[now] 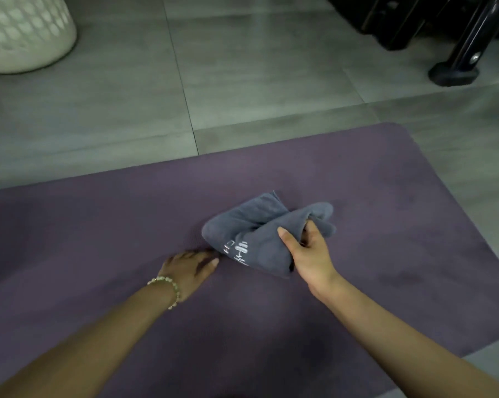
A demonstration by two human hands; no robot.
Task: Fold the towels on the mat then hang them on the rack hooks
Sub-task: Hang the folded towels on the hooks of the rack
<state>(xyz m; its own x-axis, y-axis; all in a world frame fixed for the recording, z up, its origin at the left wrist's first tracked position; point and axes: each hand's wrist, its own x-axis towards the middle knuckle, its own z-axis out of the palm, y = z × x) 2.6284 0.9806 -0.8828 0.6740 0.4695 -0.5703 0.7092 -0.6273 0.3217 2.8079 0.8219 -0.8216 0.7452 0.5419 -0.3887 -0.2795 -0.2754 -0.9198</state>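
Right hand [307, 251] gripping bunched grey towel [251, 225] on purple mat [99, 239], left hand [189, 268] resting flat and uncurled, touching towel's 7 o'clock corner.

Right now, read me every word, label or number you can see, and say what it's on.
White print on the grey towel: creased and blurred, cannot be read.
No text shows on the purple mat or the white laundry basket.

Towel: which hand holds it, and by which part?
The right hand grips the towel by its bunched right end; the left hand rests on the mat.
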